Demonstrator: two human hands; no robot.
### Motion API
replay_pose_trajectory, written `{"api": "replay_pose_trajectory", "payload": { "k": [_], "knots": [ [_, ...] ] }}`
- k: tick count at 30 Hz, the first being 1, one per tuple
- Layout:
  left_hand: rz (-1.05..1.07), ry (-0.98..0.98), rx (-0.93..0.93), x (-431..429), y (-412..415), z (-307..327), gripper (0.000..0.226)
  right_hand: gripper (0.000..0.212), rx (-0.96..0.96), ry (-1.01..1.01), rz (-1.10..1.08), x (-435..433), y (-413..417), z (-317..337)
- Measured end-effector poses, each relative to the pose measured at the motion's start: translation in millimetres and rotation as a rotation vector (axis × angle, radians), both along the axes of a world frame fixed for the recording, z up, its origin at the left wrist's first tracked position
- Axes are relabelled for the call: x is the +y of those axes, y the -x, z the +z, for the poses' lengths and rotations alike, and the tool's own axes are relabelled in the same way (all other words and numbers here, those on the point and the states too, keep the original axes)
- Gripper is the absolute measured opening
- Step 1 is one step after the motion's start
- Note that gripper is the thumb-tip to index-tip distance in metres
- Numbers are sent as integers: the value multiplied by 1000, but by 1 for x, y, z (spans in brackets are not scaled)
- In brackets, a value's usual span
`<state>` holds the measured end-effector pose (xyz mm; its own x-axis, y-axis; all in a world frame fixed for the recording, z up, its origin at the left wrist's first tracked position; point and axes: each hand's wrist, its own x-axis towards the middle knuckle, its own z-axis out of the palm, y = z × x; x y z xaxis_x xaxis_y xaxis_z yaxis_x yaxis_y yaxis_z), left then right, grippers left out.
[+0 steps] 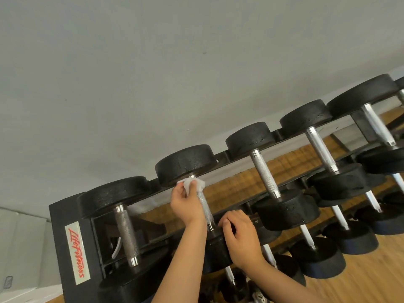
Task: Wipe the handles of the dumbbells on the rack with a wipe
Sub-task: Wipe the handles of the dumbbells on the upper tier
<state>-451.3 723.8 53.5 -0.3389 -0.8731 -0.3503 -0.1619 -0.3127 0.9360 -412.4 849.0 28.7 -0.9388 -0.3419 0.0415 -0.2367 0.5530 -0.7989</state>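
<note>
A black rack (63,237) carries a row of black dumbbells with knurled silver handles. My left hand (185,203) grips a white wipe (192,185) wrapped around the far end of the second dumbbell's handle (206,209), just under its far head (185,164). My right hand (237,234) rests with curled fingers on the near head of that same dumbbell, which it mostly hides. The first handle (127,234) at the left and the third handle (265,173) to the right are bare.
More dumbbells run to the right along the top tier, such as one handle (322,150), with a lower tier of dumbbells (317,259) beneath. A grey wall stands behind the rack. Wooden floor (371,276) shows at lower right.
</note>
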Motion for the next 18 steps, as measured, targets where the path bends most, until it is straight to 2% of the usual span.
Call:
{"api": "replay_pose_trajectory", "payload": {
  "k": [4, 8, 11, 18],
  "knots": [
    [76, -177, 68, -6, 9, -1, 13, 35, -5, -11, -14, 0, 1, 1],
    [88, -57, 15, -6, 7, -3, 5, 36, -22, -11, -9, -1, 0, 0],
    [82, -62, 6, -11, 8, -5, 2, 36, -24, -9, -9, -1, 2, 0],
    [-24, 53, -57, -10, 2, -1, 12, 39, -39, -1, -4, 0, 1, 1]
  ]
}}
